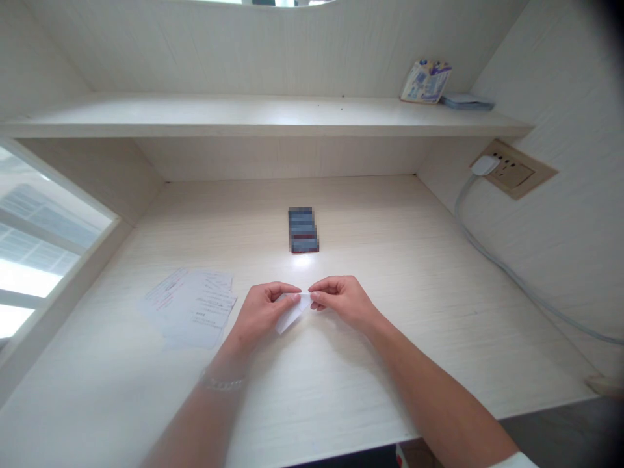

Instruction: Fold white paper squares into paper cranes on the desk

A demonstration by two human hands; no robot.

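A small piece of folded white paper (291,314) is held just above the desk, in the middle of the head view. My left hand (263,307) pinches it between thumb and fingers, covering part of it. At the paper's upper right corner, my right hand (344,299) closes thumb and fingertips on its edge. Beyond both hands lies a dark, phone-sized rectangle (303,230), blurred into blocks. To the left, several printed paper sheets (195,309) overlap on the desk.
The pale wooden desk (439,364) has a raised shelf (219,112) along its back. On the shelf stand a small printed packet (426,82) and a flat stack (467,102). A white plug (484,165) sits in the wall socket (517,170), its grey cable (507,268) running along the right side.
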